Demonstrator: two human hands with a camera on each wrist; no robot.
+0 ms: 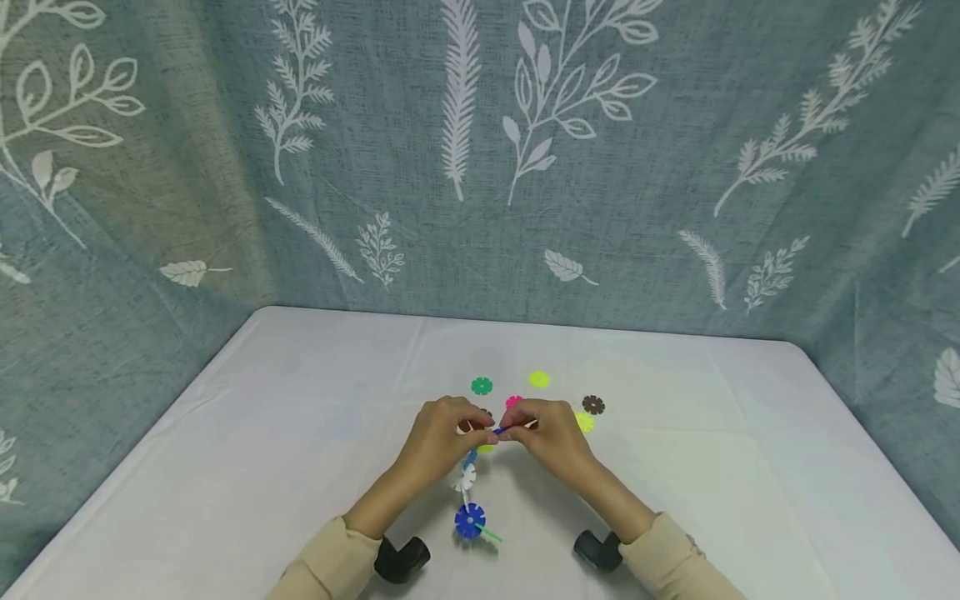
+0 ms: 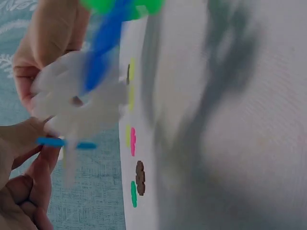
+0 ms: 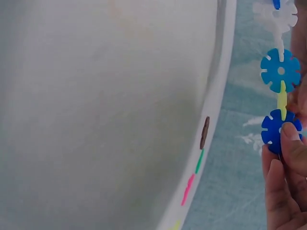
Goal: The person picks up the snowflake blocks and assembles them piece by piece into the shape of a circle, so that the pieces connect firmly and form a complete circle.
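Note:
A chain of interlocking plastic snowflake discs hangs between my hands and down toward the table, with a white disc (image 1: pixel 467 477), a dark blue disc (image 1: pixel 469 520) and a green disc (image 1: pixel 489 533) low on it. My right hand (image 1: pixel 551 435) pinches another dark blue disc (image 3: pixel 272 133) at the chain's upper end, thumb on its face. That disc is slotted onto a yellow disc (image 3: pixel 282 99), followed by a light blue disc (image 3: pixel 281 71). Close against it, my left hand (image 1: pixel 448 429) pinches the chain near the yellow disc; its fingertips partly hide the grip.
Loose discs lie on the white tabletop (image 1: pixel 300 433) beyond my hands: green (image 1: pixel 482 386), yellow (image 1: pixel 539 379), pink (image 1: pixel 513 402) and brown (image 1: pixel 593 405). Another yellow disc (image 1: pixel 585 422) lies beside my right hand. A leaf-patterned curtain (image 1: pixel 420 233) surrounds the table.

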